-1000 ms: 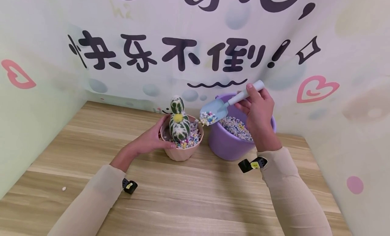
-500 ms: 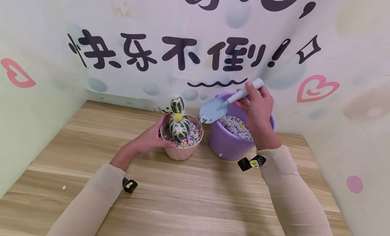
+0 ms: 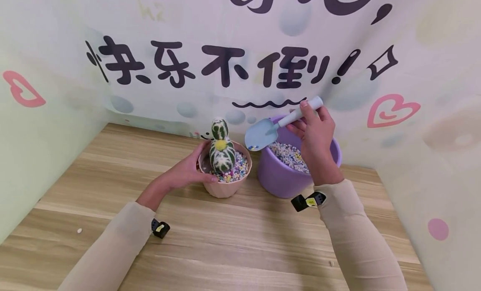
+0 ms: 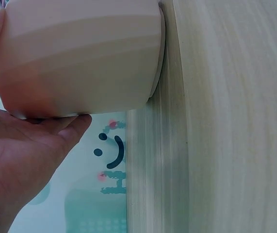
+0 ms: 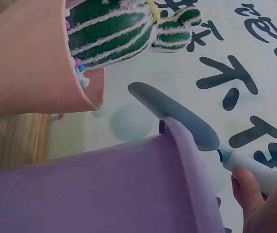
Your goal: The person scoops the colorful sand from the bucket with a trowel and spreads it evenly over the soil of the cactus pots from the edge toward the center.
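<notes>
My left hand (image 3: pixel 184 173) grips the pink flowerpot (image 3: pixel 222 190) at its left side, thumb over the front rim. Inside stands a cactus (image 3: pixel 222 157) with white fuzz and a yellow bloom, multicoloured pebbles around it at the right. In the left wrist view, fingers touch the wall of the flowerpot (image 4: pixel 80 63). My right hand (image 3: pixel 318 134) holds a light-blue trowel (image 3: pixel 262 134) by its pale handle. Its blade hangs between the flowerpot and the purple bucket (image 3: pixel 282 182), with a few pebbles at the tip. The right wrist view shows the trowel blade (image 5: pixel 177 116) at the bucket's rim.
Many pebbles (image 3: pixel 288 156) lie in the bucket. One stray white pebble (image 3: pixel 79 231) sits on the wooden table (image 3: pixel 225 245) at the left, and a small pale bit (image 3: pixel 331 264) lies near the right sleeve. A printed backdrop (image 3: pixel 180 103) rises behind the table.
Most of the pebbles on the trowel have left its blade, with only a few at the tip now. The trowel has shifted slightly left. My left hand stays on the flowerpot.
</notes>
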A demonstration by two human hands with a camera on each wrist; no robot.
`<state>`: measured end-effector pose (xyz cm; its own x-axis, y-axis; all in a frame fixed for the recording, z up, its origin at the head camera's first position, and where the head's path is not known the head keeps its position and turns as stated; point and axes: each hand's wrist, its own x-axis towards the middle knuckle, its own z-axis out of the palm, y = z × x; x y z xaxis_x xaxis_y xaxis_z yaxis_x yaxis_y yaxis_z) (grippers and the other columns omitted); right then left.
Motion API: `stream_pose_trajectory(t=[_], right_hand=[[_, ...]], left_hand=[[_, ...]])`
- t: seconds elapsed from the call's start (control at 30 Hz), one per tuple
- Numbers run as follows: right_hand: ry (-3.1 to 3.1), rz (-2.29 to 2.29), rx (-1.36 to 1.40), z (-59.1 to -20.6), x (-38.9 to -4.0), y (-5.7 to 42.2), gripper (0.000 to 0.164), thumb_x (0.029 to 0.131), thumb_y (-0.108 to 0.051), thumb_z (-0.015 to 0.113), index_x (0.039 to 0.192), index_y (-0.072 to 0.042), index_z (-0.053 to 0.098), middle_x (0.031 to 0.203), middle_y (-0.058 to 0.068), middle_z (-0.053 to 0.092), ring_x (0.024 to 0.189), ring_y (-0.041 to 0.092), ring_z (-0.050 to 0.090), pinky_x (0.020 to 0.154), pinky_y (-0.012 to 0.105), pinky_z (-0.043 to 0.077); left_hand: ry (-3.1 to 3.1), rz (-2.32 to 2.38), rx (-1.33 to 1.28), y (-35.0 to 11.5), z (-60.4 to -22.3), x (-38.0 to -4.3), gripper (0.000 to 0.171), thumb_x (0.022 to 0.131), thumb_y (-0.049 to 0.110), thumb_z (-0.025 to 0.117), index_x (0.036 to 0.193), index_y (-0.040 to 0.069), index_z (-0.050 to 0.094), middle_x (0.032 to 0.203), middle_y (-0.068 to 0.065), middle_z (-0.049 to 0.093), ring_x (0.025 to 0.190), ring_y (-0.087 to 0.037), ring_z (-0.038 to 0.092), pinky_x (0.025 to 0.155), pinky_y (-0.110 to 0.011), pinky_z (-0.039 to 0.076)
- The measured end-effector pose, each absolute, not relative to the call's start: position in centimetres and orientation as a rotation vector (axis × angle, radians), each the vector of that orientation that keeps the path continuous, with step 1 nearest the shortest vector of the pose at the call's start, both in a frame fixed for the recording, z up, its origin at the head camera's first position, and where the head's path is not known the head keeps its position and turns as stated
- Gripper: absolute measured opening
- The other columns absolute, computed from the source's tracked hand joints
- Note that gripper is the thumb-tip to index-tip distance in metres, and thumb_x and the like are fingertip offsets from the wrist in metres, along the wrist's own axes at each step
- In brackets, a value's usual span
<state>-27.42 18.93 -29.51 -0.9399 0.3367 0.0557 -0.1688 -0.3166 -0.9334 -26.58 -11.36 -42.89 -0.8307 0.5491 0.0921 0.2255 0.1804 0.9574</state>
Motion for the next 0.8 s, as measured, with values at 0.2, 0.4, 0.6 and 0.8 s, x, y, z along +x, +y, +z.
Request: stream_pose_trajectory(t=[0.2,0.4,0.6,0.8], right_hand=[[-1.658,2.292,-0.140,-29.46,-27.30,18.89,0.033,0.089,-0.026,0.070,0.116,-0.009,0.060,0.107,0.018,0.069,0.083,0.026,0.073,0.070,0.034,0.060],[-1.650,2.311,-0.033,-29.39,-27.27,18.66,0.043,0.089,-0.022,0.071,0.124,-0.002,0.055,0.110,0.020,0.067,0.089,0.028,0.072,0.073,0.036,0.060],[-1.630,2.328,0.015,-29.40,-27.25,18.50,0.041,0.090,-0.019,0.070,0.123,-0.002,0.055,0.110,0.023,0.066,0.090,0.031,0.072,0.074,0.037,0.059],[-1.589,2.377,0.109,-29.48,-27.31,18.46,0.031,0.090,-0.014,0.069,0.117,-0.003,0.057,0.100,0.018,0.070,0.088,0.032,0.072,0.074,0.040,0.059]], left_hand=[[2.179,1.696,0.729,-11.28,-42.83,-26.52,0.111,0.077,0.020,0.083,0.157,0.019,0.005,0.162,-0.006,0.014,0.146,-0.026,0.020,0.118,-0.047,0.020],[2.177,1.684,0.730,-11.28,-42.84,-26.60,0.110,0.078,0.022,0.082,0.156,0.021,0.005,0.162,-0.004,0.014,0.147,-0.023,0.019,0.119,-0.046,0.020],[2.189,1.652,0.719,-11.40,-42.76,-26.72,0.113,0.078,0.022,0.082,0.157,0.019,0.002,0.163,-0.006,0.010,0.148,-0.025,0.015,0.119,-0.047,0.018],[2.168,1.645,0.736,-11.54,-42.67,-26.98,0.113,0.079,0.020,0.081,0.157,0.018,0.000,0.162,-0.009,0.010,0.148,-0.028,0.015,0.118,-0.049,0.019]])
